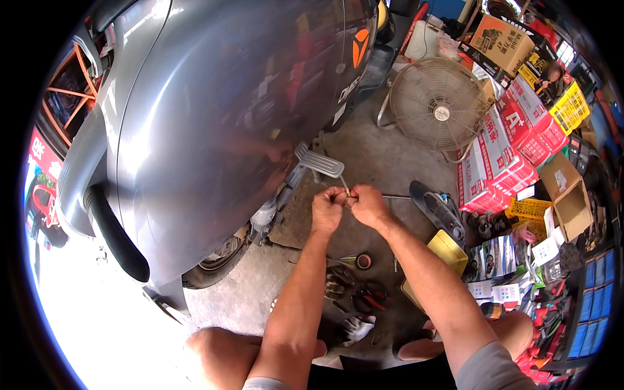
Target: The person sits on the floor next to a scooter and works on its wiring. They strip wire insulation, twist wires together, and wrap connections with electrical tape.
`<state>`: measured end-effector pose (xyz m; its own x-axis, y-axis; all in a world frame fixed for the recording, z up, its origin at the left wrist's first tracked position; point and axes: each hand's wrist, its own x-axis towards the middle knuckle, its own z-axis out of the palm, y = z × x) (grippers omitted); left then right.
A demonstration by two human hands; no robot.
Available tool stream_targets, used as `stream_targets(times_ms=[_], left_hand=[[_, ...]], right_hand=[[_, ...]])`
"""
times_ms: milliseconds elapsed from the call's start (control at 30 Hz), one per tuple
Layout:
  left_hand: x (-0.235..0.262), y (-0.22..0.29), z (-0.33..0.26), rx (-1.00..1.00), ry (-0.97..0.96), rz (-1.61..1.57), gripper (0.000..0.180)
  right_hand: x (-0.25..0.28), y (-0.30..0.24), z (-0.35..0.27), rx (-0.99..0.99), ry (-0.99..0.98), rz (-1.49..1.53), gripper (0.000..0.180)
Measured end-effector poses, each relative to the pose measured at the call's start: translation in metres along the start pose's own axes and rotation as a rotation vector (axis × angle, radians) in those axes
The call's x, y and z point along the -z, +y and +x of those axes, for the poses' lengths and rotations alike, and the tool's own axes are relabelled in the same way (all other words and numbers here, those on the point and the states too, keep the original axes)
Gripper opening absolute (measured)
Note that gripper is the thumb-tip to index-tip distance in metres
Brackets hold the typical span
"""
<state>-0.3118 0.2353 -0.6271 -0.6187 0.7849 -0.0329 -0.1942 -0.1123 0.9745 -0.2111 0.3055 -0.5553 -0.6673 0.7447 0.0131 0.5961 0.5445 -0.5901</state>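
My left hand and my right hand meet just below the silver ribbed footrest of a dark grey scooter. Fingertips of both pinch a small tan piece, from which a thin wire-like strand rises toward the footrest. What exactly the piece is cannot be made out, as the fingers cover most of it. Below my hands on the floor lie a roll of black tape beside several coloured wires, red-handled pliers, dark gloves and a white-and-grey glove.
A round floor fan stands ahead to the right. Red-and-white boxes and an opened cardboard box are stacked along the right. A dark sandal and a yellow tray lie by my right forearm. The scooter's wheel is at left.
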Motion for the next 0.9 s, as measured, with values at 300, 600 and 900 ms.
stream_targets(times_ms=[300, 600, 900], left_hand=[[-0.001, 0.027, -0.017, 0.003, 0.021, 0.133, 0.017], [-0.002, 0.041, -0.022, -0.063, 0.044, 0.346, 0.019], [-0.003, 0.053, -0.022, -0.165, 0.000, 0.293, 0.019]], right_hand=[[0.004, 0.013, 0.000, -0.103, -0.190, 0.580, 0.009], [0.010, 0.004, -0.005, 0.014, -0.111, 0.522, 0.007], [0.020, 0.014, 0.005, 0.076, -0.204, 0.671, 0.005]])
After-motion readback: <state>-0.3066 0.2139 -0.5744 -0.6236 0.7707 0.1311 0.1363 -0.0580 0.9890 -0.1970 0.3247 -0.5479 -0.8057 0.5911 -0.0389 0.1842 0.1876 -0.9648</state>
